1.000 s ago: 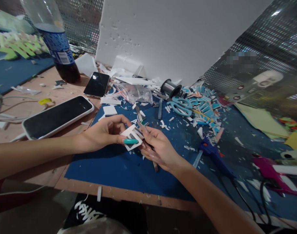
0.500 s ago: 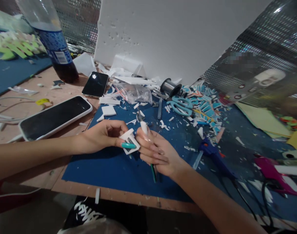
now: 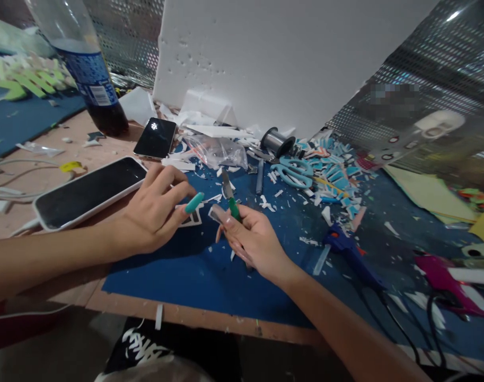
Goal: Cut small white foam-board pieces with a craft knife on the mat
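Note:
My right hand [image 3: 255, 239] is closed around a craft knife [image 3: 234, 208] with a green handle. Its narrow blade points up and away from me. A slotted white foam piece [image 3: 193, 218] appears to lie on the blue mat [image 3: 210, 284], partly covered by my left hand [image 3: 156, 207]. That hand is palm down, with bent fingers apart and the thumb stretched over the piece. Whether the thumb touches the foam is unclear. The fingertips reach the spot of a white foam square, which they hide.
A white-cased phone [image 3: 90, 193], a dark phone [image 3: 155, 138] and a cola bottle [image 3: 94, 79] stand left. Behind are a plastic bag [image 3: 221, 151], wire spool [image 3: 277, 142], light-blue scissors [image 3: 293, 172] and foam scraps. Blue [image 3: 351, 254] and pink [image 3: 450, 286] glue guns lie right.
My left hand has let go of the slotted foam piece and moved left and slightly away. The knife has turned in my right hand, so its green handle shows above the fingers.

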### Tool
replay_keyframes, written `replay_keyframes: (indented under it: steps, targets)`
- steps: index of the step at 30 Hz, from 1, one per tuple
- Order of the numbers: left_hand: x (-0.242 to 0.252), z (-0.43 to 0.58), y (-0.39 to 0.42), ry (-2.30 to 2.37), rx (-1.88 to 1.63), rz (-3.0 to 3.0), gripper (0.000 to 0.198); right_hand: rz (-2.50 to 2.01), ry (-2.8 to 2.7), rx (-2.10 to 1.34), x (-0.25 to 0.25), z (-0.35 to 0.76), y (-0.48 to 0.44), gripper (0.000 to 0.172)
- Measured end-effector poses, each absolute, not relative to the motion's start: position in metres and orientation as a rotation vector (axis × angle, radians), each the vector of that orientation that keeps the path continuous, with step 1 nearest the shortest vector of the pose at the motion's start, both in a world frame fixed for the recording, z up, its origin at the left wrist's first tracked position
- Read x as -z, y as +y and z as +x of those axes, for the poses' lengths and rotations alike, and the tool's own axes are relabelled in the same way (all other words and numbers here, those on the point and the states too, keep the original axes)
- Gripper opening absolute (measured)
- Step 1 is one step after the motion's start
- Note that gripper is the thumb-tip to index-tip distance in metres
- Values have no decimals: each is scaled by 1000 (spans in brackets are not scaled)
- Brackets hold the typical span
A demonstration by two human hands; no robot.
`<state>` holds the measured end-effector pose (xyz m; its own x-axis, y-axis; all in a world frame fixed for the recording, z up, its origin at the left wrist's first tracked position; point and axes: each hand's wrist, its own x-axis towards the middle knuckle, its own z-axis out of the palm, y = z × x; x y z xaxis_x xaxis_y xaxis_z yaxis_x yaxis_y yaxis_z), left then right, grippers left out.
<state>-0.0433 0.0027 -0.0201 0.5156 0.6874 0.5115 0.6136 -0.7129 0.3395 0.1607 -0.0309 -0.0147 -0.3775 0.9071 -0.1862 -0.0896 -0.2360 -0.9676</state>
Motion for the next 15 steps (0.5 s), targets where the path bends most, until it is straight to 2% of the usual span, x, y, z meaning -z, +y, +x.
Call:
replay_keyframes:
  steps: [3,6,15]
  targets:
    - [15,-39,-8,879,-986,2460,33,-1058,-1291,-1804,15,158,-31,26]
    - [13,-34,-16,816,-832,2144,33,-1014,-1271,-1854,15,155,-30,26]
    - [17,-29,-19,869,-782,1956,29,-1073,-1272,-1620,14,150,-36,27]
